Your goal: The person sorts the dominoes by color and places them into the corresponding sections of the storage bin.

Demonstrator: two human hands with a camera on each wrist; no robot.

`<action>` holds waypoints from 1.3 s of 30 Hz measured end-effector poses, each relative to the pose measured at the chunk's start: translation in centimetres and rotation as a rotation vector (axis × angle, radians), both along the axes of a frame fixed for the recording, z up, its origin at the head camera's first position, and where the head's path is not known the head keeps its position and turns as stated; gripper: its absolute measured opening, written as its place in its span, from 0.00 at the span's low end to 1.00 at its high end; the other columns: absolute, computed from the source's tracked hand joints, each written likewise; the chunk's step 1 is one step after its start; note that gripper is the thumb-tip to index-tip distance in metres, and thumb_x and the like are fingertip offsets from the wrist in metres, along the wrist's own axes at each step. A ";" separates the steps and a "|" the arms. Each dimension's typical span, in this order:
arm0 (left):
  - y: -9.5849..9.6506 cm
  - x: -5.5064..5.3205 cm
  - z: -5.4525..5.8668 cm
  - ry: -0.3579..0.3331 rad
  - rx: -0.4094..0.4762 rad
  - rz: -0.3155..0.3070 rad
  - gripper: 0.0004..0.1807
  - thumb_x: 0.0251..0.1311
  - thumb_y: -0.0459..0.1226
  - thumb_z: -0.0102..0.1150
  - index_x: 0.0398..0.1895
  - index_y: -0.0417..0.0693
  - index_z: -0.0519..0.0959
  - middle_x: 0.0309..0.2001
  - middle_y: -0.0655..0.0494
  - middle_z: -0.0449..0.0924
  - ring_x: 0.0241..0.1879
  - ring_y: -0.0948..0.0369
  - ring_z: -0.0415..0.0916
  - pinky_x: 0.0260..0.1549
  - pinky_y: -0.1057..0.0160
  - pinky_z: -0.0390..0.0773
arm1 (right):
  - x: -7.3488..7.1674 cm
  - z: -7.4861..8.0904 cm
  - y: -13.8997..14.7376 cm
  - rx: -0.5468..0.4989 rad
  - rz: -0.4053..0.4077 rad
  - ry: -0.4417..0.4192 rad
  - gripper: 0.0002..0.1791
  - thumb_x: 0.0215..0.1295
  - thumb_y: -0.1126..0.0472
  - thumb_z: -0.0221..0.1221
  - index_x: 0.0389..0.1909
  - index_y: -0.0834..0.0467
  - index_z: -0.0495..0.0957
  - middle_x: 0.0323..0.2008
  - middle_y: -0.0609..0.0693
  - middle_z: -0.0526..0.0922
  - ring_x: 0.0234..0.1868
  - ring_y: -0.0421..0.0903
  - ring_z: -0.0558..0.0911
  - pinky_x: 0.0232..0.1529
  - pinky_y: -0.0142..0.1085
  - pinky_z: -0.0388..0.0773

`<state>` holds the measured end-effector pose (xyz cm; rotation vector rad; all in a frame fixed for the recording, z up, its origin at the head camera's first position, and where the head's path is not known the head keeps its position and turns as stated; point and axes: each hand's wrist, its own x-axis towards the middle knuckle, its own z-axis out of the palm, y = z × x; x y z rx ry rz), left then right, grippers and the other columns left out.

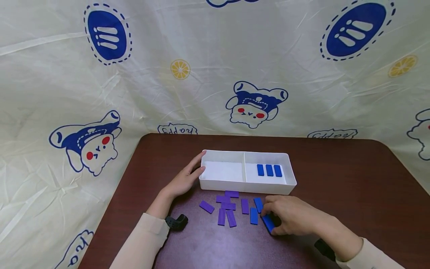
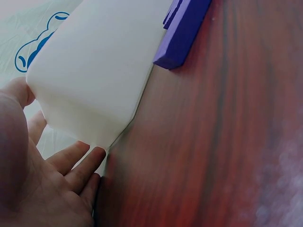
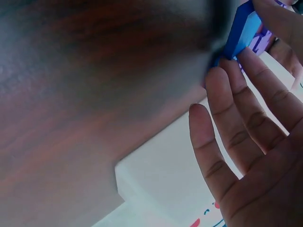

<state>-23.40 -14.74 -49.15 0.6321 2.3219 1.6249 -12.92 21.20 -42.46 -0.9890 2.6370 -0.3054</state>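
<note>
A white two-compartment box (image 1: 248, 187) lies on the table, with several blue blocks (image 1: 269, 170) in its right compartment. My left hand (image 1: 183, 181) rests against the box's left end. In the left wrist view, that hand's fairly straight fingers (image 2: 75, 172) touch the box end. My right hand (image 1: 293, 215) pinches a blue block (image 1: 267, 224) between thumb and fingers, at table level in front of the box; the right wrist view shows this blue block (image 3: 243, 30) too. Two more blue blocks (image 1: 254, 216) lie just left of it.
Several purple blocks (image 1: 228, 206) lie scattered in front of the box, some touching or overlapping. The brown table (image 1: 336, 172) has its far edge behind the box. A patterned white sheet (image 1: 201, 101) hangs behind the table.
</note>
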 end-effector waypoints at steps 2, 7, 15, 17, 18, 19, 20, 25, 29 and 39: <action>0.0 0.0 0.1 -0.003 0.001 0.000 0.34 0.81 0.49 0.45 0.84 0.71 0.48 0.84 0.52 0.50 0.82 0.47 0.52 0.76 0.39 0.58 | -0.1 0.4 0.0 -0.009 -0.006 -0.005 0.21 0.51 0.48 0.78 0.46 0.47 0.87 0.35 0.35 0.74 0.33 0.32 0.69 0.33 0.30 0.71; 0.0 0.1 0.3 -0.005 0.010 -0.004 0.34 0.82 0.48 0.45 0.84 0.71 0.48 0.84 0.53 0.50 0.82 0.47 0.52 0.76 0.39 0.58 | -0.3 1.5 0.0 -0.017 -0.006 0.032 0.21 0.52 0.47 0.78 0.47 0.47 0.87 0.41 0.35 0.79 0.36 0.31 0.73 0.37 0.34 0.77; 0.1 0.0 0.3 -0.003 0.010 -0.006 0.34 0.82 0.48 0.45 0.84 0.69 0.48 0.84 0.52 0.50 0.82 0.47 0.51 0.76 0.38 0.58 | -0.7 3.6 -0.4 -0.021 0.001 0.084 0.21 0.53 0.46 0.77 0.48 0.46 0.87 0.45 0.35 0.81 0.42 0.33 0.76 0.46 0.40 0.83; 0.1 0.1 0.3 -0.004 0.008 -0.004 0.34 0.82 0.48 0.45 0.84 0.70 0.48 0.84 0.52 0.50 0.82 0.47 0.51 0.76 0.38 0.58 | -0.8 4.2 -0.4 -0.018 -0.017 0.073 0.21 0.54 0.46 0.77 0.48 0.45 0.87 0.45 0.35 0.81 0.43 0.35 0.77 0.47 0.41 0.83; 0.1 0.1 0.3 -0.005 0.007 -0.003 0.34 0.81 0.48 0.46 0.84 0.69 0.48 0.84 0.52 0.50 0.82 0.47 0.51 0.76 0.38 0.58 | -0.9 4.4 -0.5 -0.017 -0.026 0.070 0.21 0.54 0.46 0.77 0.48 0.45 0.87 0.46 0.35 0.81 0.44 0.36 0.78 0.48 0.42 0.83; 0.1 0.1 0.2 -0.005 0.006 -0.002 0.34 0.81 0.48 0.46 0.84 0.69 0.48 0.84 0.52 0.50 0.82 0.47 0.51 0.76 0.38 0.57 | -1.0 4.6 -0.5 -0.017 -0.033 0.068 0.21 0.54 0.46 0.77 0.48 0.44 0.87 0.46 0.35 0.82 0.44 0.37 0.79 0.49 0.43 0.84; 0.1 0.1 0.2 -0.006 0.003 0.001 0.34 0.81 0.49 0.46 0.84 0.70 0.49 0.84 0.52 0.50 0.82 0.47 0.51 0.76 0.38 0.57 | -1.1 4.8 -0.5 -0.018 -0.041 0.064 0.21 0.54 0.46 0.77 0.48 0.44 0.87 0.46 0.35 0.82 0.45 0.38 0.79 0.49 0.44 0.84; 0.1 0.2 0.2 -0.011 0.001 0.007 0.34 0.81 0.48 0.46 0.84 0.71 0.49 0.83 0.54 0.51 0.82 0.48 0.52 0.77 0.40 0.57 | -1.6 5.8 -0.4 -0.018 -0.070 0.067 0.21 0.53 0.46 0.78 0.49 0.44 0.88 0.49 0.39 0.83 0.47 0.42 0.81 0.49 0.46 0.85; 0.1 0.3 0.1 -0.009 0.018 0.006 0.34 0.81 0.46 0.46 0.84 0.69 0.49 0.83 0.51 0.53 0.81 0.49 0.54 0.77 0.41 0.57 | -2.1 6.6 -0.4 -0.016 -0.059 0.130 0.21 0.53 0.46 0.78 0.48 0.45 0.88 0.49 0.41 0.83 0.45 0.41 0.83 0.45 0.42 0.85; 0.1 0.0 0.0 0.004 0.036 -0.012 0.34 0.82 0.44 0.46 0.85 0.63 0.49 0.82 0.46 0.54 0.80 0.47 0.55 0.76 0.40 0.59 | -3.4 7.5 -0.4 -0.041 -0.043 0.191 0.20 0.54 0.47 0.78 0.47 0.45 0.89 0.48 0.44 0.84 0.48 0.46 0.84 0.46 0.45 0.85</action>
